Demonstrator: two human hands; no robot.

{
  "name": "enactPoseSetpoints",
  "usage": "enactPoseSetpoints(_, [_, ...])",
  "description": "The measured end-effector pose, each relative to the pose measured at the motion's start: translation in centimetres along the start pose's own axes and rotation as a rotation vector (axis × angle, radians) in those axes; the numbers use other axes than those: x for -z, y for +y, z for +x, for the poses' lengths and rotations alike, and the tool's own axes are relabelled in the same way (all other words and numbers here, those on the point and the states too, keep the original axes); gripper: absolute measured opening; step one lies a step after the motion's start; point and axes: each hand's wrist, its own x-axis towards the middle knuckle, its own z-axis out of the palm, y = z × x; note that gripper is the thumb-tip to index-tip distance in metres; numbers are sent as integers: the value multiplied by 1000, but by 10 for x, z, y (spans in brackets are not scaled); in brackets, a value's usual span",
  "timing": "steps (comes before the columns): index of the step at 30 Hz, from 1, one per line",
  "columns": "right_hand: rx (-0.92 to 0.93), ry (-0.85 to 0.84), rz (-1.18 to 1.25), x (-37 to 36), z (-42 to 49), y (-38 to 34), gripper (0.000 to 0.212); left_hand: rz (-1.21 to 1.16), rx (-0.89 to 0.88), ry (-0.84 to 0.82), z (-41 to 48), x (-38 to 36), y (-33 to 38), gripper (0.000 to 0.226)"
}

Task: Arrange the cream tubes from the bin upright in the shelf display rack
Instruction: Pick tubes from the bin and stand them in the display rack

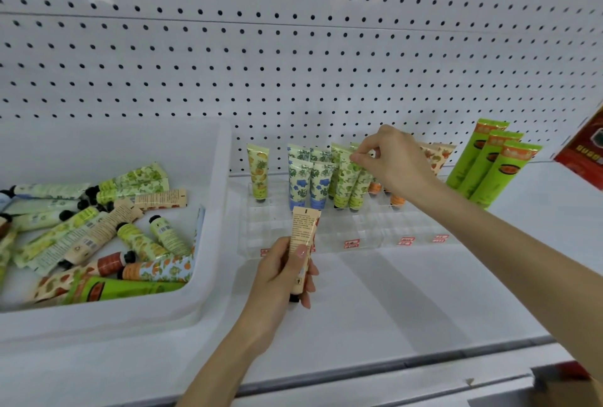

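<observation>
Your left hand [280,273] grasps a peach tube [303,230] around its lower half, thumb across the printed face. The tube stands upright, cap down below your palm and crimped end up, just in front of the clear rack [329,233]. Your right hand [394,165] pinches the crimped top edge of a green tube [346,183] between thumb and forefinger. That tube stands cap down in the rack's back rows, beside the blue-flowered tubes [308,183]. Other tubes [98,237] lie on their sides in the white bin [212,178], left of the rack on the shelf [391,302].
</observation>
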Motion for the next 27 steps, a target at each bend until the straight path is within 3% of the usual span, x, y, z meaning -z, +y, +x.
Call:
enactPoseSetpoints(15, [36, -84, -106, -5, 5, 0, 28, 31, 4, -3, 0, 1, 0, 17])
enactPoseSetpoints(27, [64, -23, 16, -1, 2, 6, 20, 15, -2, -14, 0, 1, 1, 18])
